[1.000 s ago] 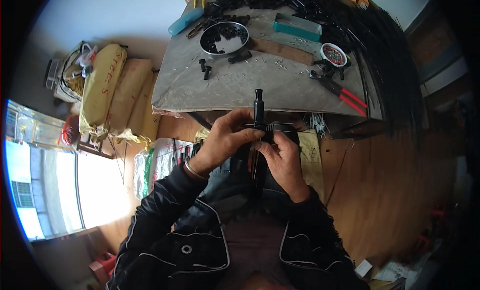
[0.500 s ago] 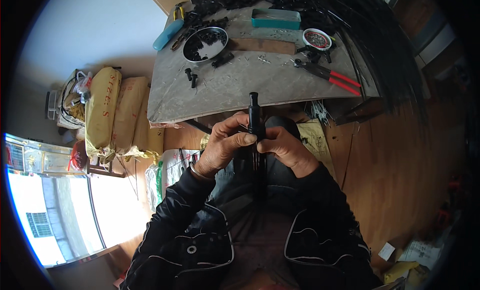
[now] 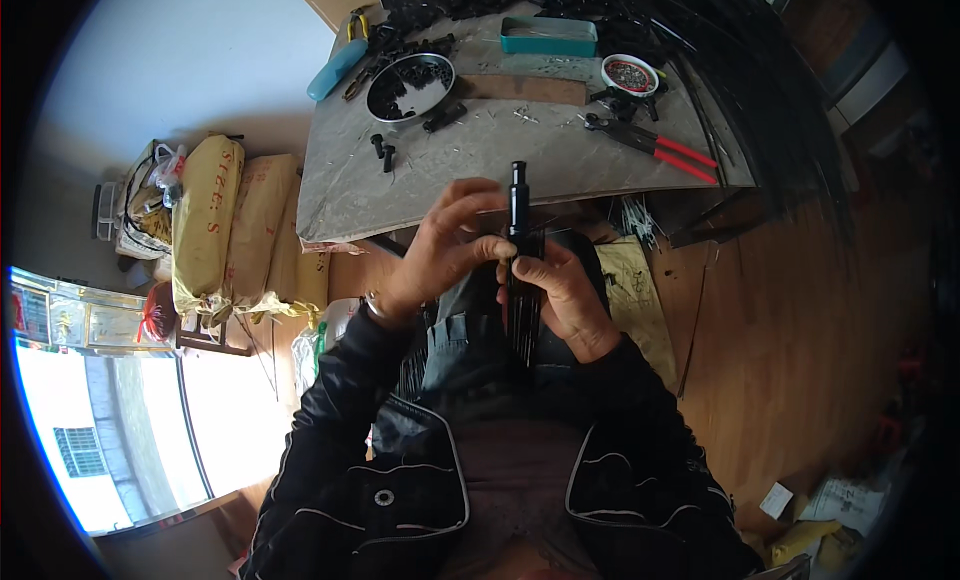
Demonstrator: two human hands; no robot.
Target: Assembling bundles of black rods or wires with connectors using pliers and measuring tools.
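Above my lap stands a black stepped tubular piece (image 3: 518, 208), upright, with a narrow rimmed top. Thin dark rods (image 3: 521, 325) hang in a bundle below it. My right hand (image 3: 565, 290) is closed around its lower part, thumb across the front and fingers partly hidden behind. From the other side, my left hand (image 3: 445, 245) meets the piece with its thumb tip. Its other fingers are raised and spread apart, slightly blurred, and I see nothing held in them.
The grey table (image 3: 470, 170) ahead bears a round metal dish (image 3: 370, 105) of small black parts, a teal tray (image 3: 548, 42), a white bowl (image 3: 606, 72) and red-handled pliers (image 3: 685, 160). Long black rods (image 3: 780, 110) heap at the right. Yellow sacks (image 3: 208, 220) stand at left.
The black piece has risen slightly and shifted right. My left hand has loosened from around it, its fingers lifting and spreading; my right hand keeps its grip lower down.
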